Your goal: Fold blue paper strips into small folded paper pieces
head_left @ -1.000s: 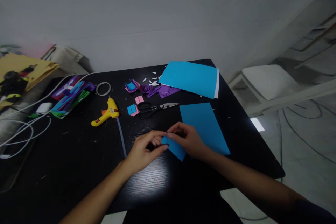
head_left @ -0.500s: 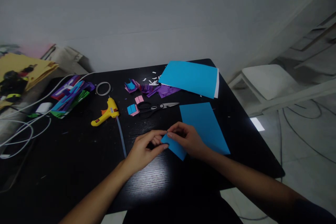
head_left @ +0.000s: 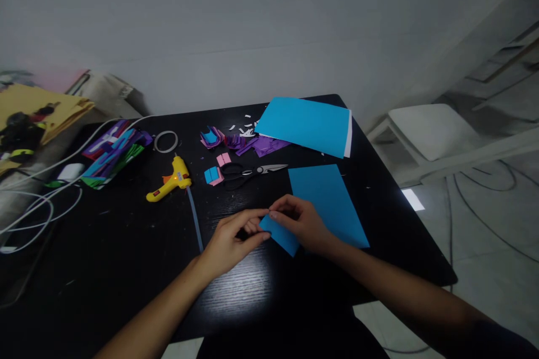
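Both hands hold a small piece of blue paper just above the black table. My left hand grips its left corner between thumb and fingers. My right hand pinches the upper edge, its fingertips close to those of the left. Part of the paper is hidden behind the right hand. A larger blue sheet lies flat beside and partly behind the right hand. Beyond the hands rest black-handled scissors, with a small pink folded piece and a blue-and-pink one by their handles.
A yellow glue gun with a glue stick lies left, near a tape roll. Blue and white sheets, purple scraps and white bits are at the back. Coloured strips and white cables occupy the far left.
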A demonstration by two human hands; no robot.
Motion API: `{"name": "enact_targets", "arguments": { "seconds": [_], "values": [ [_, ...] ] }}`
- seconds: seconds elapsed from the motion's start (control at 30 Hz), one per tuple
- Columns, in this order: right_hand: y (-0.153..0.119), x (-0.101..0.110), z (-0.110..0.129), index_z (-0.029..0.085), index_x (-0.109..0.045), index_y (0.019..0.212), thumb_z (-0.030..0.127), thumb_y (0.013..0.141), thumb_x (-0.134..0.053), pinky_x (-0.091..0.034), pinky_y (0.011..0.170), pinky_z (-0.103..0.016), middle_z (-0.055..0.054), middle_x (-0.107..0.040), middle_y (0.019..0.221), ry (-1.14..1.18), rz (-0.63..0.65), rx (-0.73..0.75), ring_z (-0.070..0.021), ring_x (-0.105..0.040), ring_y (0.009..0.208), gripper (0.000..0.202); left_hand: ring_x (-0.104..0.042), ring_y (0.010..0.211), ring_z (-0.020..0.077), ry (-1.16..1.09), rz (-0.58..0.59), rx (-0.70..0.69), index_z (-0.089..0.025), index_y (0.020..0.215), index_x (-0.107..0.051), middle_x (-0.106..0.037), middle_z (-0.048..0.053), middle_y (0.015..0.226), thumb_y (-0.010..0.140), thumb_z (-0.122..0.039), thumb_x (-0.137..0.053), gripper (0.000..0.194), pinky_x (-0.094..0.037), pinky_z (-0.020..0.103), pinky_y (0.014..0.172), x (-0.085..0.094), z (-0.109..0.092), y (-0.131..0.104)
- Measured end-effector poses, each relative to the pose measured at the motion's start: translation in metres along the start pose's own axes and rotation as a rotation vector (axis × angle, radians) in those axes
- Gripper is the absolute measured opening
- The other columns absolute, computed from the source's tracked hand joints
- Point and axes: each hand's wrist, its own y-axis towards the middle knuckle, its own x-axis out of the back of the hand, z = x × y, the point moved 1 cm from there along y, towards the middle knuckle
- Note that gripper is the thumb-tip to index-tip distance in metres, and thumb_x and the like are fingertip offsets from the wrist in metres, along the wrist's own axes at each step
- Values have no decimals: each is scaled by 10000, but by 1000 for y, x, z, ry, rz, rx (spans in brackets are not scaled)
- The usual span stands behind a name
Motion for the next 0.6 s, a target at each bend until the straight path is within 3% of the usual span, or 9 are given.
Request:
{"name": "enact_targets", "arguments": {
  "seconds": [0.6],
  "values": [
    [0,1,-1,222,-706,956,410,901,-761,-570,831,-361,-31,-766,918,-10,21,6,-202,-732,887,203,-675,712,107,-7,15,-11,-230,1285,-715,-722,-26,821,912,-231,-820,387,-585,202,716,1,0,0]
  ]
}}
